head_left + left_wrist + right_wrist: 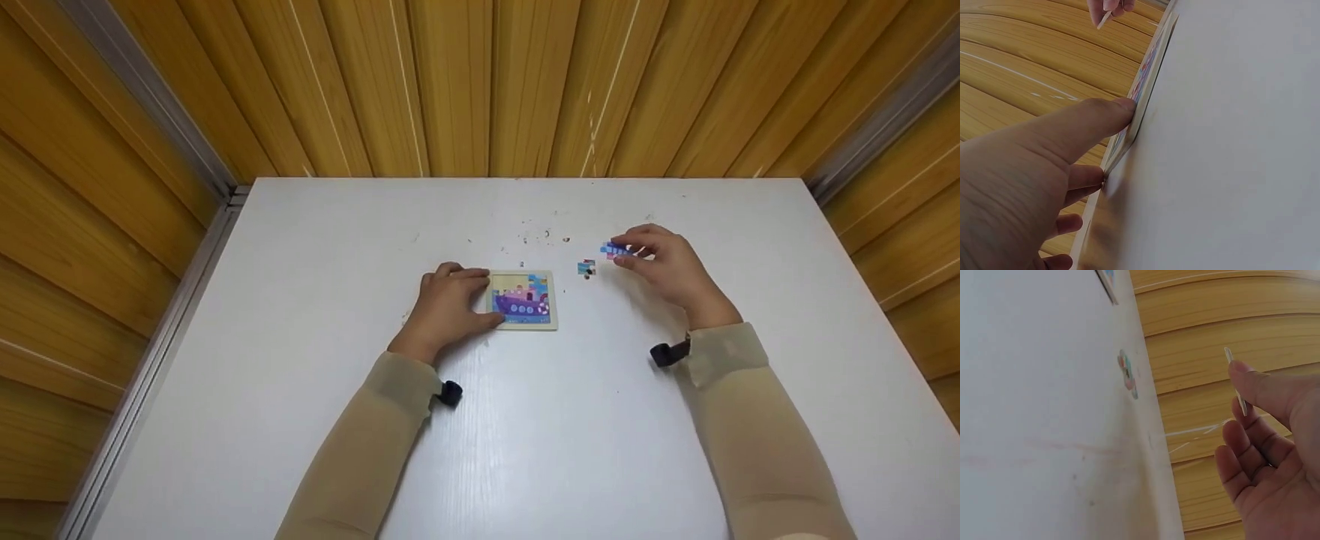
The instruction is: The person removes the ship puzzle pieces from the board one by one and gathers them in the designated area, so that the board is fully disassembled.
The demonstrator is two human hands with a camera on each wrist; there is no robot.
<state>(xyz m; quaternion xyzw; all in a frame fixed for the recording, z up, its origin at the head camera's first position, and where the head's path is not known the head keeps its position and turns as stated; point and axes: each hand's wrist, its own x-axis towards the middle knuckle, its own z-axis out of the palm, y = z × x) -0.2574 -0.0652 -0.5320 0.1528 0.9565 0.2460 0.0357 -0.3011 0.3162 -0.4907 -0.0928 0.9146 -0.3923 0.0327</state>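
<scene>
A small jigsaw puzzle board (554, 315) lies on the table, with a purple and pink ship picture inside a cream border. Part of its upper left is bare backing. My left hand (454, 306) grips the board's left side; the thumb (1100, 119) presses on its top and a fingertip touches its edge. To the right, above the table, my right hand (670, 270) pinches a blue and pink puzzle piece (615, 250) between thumb and fingers. The right wrist view catches that piece (1228, 355) nearly edge-on. A loose multicoloured piece (586, 268) lies between board and right hand.
Small dark specks or crumbs (547, 234) are scattered on the white table (547, 435) beyond the board. A wood-panelled wall (480, 90) stands along the far edge, with more panelling at both sides. Each wrist wears a small black camera (450, 394).
</scene>
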